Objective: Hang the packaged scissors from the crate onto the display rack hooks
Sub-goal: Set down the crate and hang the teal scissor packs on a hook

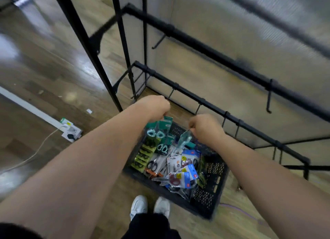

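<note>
Both arms reach out over the black crate [205, 208], which sits on the wood floor [53, 63]. My left hand [157, 105] has its fingers curled tight, pinching the top of a teal scissors pack [158, 131] that hangs above the heap. My right hand [205, 127] is also curled, gripping the top of a second pack [185, 138], pale blue and seen edge-on. Loose packs [180, 174] are piled in the crate. The display rack [214, 107] rail runs just beyond my knuckles, and its hooks [268, 103] point my way. My white shoes [139, 205] stand near the crate's corner. The frame's edges are blurred.
</note>
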`<action>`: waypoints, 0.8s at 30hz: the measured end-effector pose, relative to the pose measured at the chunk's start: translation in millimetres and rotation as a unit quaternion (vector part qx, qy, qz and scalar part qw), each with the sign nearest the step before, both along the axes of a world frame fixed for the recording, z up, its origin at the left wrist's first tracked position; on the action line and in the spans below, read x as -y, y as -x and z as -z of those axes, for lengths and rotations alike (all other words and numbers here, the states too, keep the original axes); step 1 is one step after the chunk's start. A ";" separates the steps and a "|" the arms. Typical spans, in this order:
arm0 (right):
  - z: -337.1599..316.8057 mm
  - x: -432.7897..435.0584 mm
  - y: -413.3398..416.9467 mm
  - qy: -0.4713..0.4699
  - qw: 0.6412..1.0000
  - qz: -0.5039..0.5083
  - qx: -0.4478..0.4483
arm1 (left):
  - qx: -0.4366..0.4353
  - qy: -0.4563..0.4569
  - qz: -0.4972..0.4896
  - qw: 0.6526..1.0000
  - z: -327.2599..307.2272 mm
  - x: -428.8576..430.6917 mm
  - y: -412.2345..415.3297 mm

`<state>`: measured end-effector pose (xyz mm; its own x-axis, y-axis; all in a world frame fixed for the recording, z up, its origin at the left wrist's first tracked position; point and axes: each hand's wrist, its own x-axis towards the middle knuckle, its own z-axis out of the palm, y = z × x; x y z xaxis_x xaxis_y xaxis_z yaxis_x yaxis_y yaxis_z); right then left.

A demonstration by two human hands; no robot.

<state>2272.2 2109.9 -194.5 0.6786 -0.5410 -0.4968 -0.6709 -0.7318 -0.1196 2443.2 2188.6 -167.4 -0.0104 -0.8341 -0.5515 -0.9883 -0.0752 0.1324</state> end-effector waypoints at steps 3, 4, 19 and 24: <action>-65.4 7.1 -12.0 0.038 0.999 0.009 0.024 | 0.009 0.033 -0.012 0.999 -59.6 4.8 -6.5; -85.0 9.4 -13.9 0.043 0.999 0.007 0.023 | 0.013 0.044 -0.014 0.999 -77.5 6.0 -7.2; -294.7 2.1 -11.4 0.095 0.990 -0.001 0.108 | 0.111 0.206 -0.064 0.970 -333.6 -8.4 -10.4; -327.2 -17.7 -20.9 0.075 0.983 0.037 0.164 | 0.112 0.266 -0.059 0.956 -393.1 -18.5 -25.8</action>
